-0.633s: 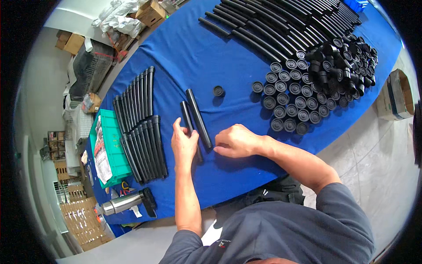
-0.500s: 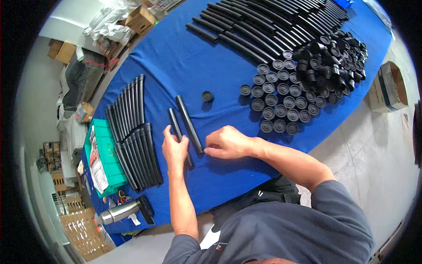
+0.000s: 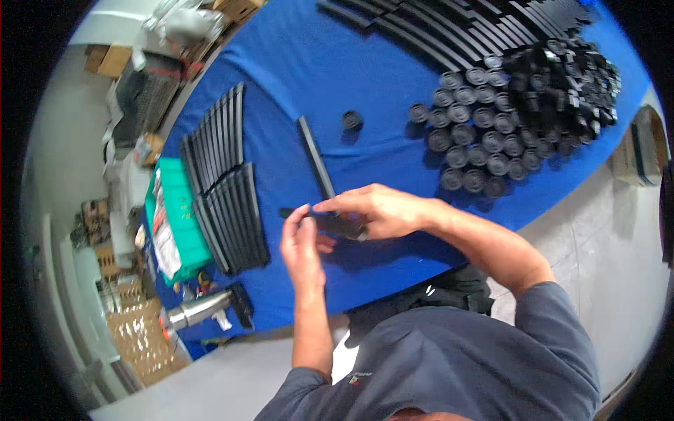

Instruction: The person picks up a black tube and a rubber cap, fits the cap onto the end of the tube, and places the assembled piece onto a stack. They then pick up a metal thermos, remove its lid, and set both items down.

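A short black tube (image 3: 333,223) is held crosswise between my hands, low over the blue cloth, blurred by motion. My right hand (image 3: 393,210) is closed around its right end. The fingers of my left hand (image 3: 303,242) are closed on it near its left end, which sticks out past them. Just beyond my right fingers, a second black tube (image 3: 316,156) lies on the cloth, pointing away from me. A single round black cap (image 3: 352,121) sits on the cloth farther off, to the right of that tube.
Two rows of black tubes (image 3: 232,217) lie at left beside a green bin (image 3: 186,231). A steel flask (image 3: 200,310) lies near the front left edge. At right are rows of round black caps (image 3: 463,133), a heap of black fittings (image 3: 562,91) and more tubes (image 3: 428,31).
The tube under my left hand has been lifted and turned crosswise, and my right hand now grips it too. The whole view has shifted, so the table things appear higher and farther right.
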Motion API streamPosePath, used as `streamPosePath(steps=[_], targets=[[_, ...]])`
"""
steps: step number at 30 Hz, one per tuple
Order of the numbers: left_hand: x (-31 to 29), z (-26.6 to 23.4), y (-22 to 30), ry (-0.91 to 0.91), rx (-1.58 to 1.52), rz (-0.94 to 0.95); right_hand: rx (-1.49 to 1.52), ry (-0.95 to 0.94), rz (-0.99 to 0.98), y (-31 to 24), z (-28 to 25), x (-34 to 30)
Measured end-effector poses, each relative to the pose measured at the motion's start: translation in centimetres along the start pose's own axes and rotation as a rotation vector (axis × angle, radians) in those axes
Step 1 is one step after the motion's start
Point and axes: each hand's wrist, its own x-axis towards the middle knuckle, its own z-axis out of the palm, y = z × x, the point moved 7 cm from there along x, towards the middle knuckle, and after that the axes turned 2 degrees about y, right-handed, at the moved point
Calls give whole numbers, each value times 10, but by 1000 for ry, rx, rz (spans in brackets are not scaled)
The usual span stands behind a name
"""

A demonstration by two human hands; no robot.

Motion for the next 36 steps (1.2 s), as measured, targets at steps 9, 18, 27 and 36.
streamPosePath(steps=[9,18,27,36], targets=[[-39,-19,-8,-196,414,-33,174,-84,68,6,7,-1],[-26,-17,-3,-85,569,357,161,-93,77,6,9,-1],[-23,-15,-12,-619,228,45,248,-158,11,-4,10,-5],[-16,-29,-42,-605,184,-72,317,-167,42,1,13,-2]])
